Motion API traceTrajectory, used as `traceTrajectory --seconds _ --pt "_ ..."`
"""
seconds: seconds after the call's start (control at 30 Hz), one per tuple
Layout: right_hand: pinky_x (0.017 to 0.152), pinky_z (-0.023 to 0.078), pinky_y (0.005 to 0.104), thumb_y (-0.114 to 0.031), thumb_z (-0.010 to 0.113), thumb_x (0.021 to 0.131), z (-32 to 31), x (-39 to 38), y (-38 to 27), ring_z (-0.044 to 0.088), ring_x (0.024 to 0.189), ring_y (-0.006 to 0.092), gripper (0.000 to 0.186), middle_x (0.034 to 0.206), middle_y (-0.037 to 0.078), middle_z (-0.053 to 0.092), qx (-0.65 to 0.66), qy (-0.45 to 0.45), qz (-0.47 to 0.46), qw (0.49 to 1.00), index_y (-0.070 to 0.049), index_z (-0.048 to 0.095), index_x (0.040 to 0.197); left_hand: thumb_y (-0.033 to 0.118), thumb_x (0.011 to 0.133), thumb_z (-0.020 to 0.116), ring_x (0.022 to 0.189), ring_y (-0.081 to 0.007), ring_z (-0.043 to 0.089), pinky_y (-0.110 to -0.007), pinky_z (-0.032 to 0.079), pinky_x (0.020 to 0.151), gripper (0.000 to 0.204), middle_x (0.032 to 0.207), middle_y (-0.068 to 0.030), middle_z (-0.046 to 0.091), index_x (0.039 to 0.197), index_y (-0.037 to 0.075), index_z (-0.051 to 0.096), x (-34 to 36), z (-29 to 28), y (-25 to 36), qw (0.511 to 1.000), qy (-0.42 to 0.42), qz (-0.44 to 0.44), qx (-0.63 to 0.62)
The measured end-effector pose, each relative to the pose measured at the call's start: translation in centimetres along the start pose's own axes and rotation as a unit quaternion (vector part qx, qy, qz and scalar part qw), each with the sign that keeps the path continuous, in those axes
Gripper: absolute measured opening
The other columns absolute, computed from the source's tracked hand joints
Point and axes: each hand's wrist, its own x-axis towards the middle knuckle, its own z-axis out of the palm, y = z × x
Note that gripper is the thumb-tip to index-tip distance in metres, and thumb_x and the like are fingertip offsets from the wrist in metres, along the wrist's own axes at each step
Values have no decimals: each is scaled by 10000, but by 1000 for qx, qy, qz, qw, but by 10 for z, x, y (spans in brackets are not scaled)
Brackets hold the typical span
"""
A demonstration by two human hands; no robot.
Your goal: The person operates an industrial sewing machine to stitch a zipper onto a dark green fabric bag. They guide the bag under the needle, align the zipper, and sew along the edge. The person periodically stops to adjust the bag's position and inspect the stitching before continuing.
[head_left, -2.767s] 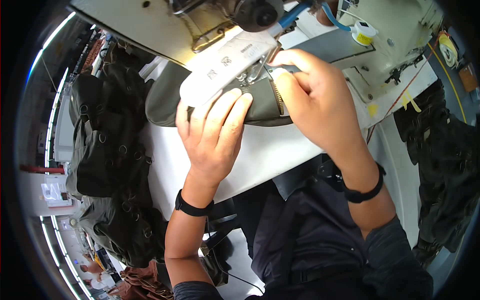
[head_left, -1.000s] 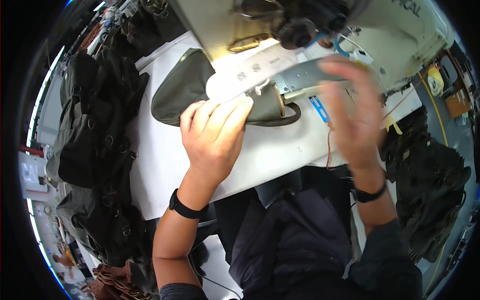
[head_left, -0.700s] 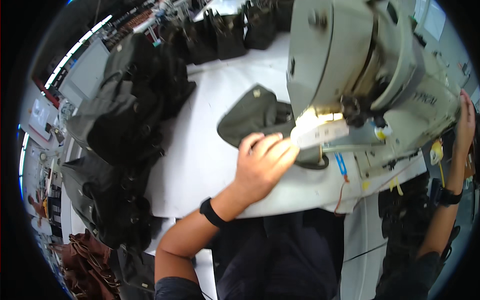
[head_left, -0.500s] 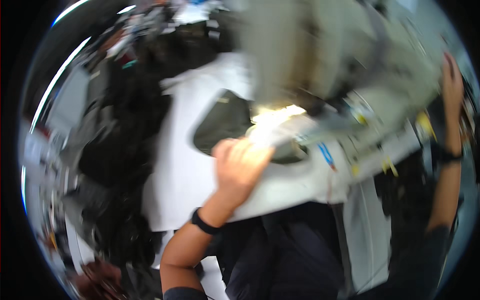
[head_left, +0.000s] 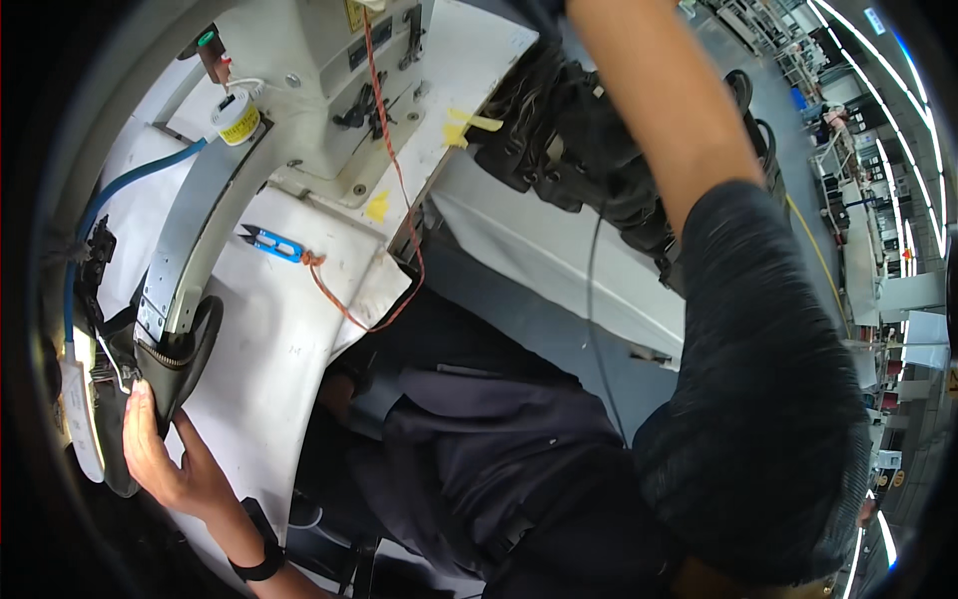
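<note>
My left hand (head_left: 165,449) is at the sewing end of a pale industrial sewing machine (head_left: 195,225). Its fingers and thumb are closed round the edge of a black fabric piece (head_left: 175,374), which has a zipper-like toothed strip and a curved loop. Part of that piece is hidden behind the machine's end and my fingers. My right forearm (head_left: 674,100) reaches up past the top edge, so the right hand is out of sight. Blue thread snips (head_left: 274,243) lie on the white table (head_left: 254,349), tied to an orange cord (head_left: 409,215).
A heap of black bags or straps (head_left: 579,140) lies beyond the table to the right, on a pale surface (head_left: 539,245). A dark cable (head_left: 591,299) hangs from it. A blue hose (head_left: 140,180) runs along the machine. Workbenches (head_left: 843,220) stand farther right.
The view has swung to the right and sharpened. My left hand stays at the black piece, now at the left edge. My right hand, formerly near the machine's right end, has left the view.
</note>
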Motion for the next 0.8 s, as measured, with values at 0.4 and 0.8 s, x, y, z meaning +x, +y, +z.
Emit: traceTrajectory --seconds 0.4,0.8 --pt "762 523 439 -324 663 919 -12 60 -21 629 783 256 449 839 182 731 -41 -171 110 978 98 719 1065 -72 850 756 1142 -315 720 -418 537 1007 400 1232 -161 753 1246 -24 722 9 3 3 998 1 2 -62" --pt "987 480 325 -585 573 1024 -24 -58 10 670 1051 211 670 1139 148 743 59 -10 273 960 16 718 1282 -25 705 791 1061 -227 675 -403 474 976 472 1139 -22 753 1156 110 753 6 -8 10 999 29 -43 -10"
